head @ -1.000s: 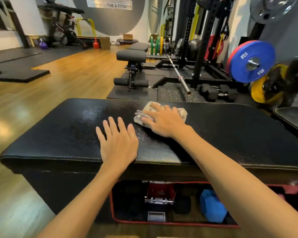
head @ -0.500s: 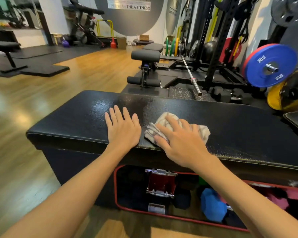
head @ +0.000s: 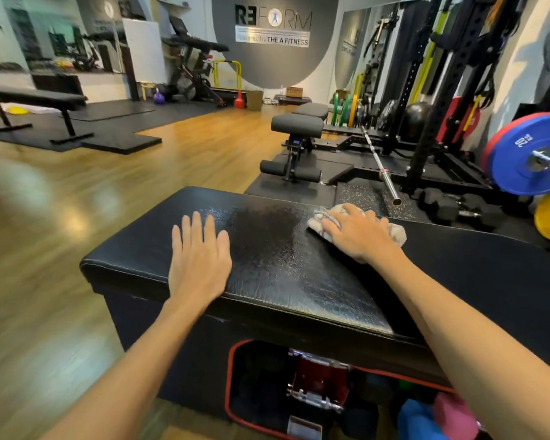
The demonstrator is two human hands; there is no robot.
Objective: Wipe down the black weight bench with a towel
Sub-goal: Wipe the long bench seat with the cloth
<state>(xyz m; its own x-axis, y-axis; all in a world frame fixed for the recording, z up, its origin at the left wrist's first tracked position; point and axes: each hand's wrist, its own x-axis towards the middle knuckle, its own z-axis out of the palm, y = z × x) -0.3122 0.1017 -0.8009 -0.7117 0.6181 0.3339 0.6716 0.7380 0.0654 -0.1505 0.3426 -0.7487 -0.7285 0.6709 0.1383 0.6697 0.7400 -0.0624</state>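
- Now I see the black weight bench [head: 283, 281] directly in front of me, its padded top running from near left to far right.
- My left hand [head: 200, 265] lies flat and open on the near left part of the padding; it grasps nothing and only steadies me.
- My right hand [head: 359, 236] presses down on the towel [head: 394, 231], with fingers spread over it and not clenched; the towel is bunched under the palm, at the far edge of the bench top.
- I judge the towel to be soft and light; it will crumple and follow the hand easily, so it is best held under the flat palm with the fingers pinning its front edge.
- I think the padding gives a little under pressure, and its shiny, grainy surface between my hands looks maybe damp, so the towel could slide fast there.
- Under the bench an opening with red trim [head: 232, 376] holds small gear.
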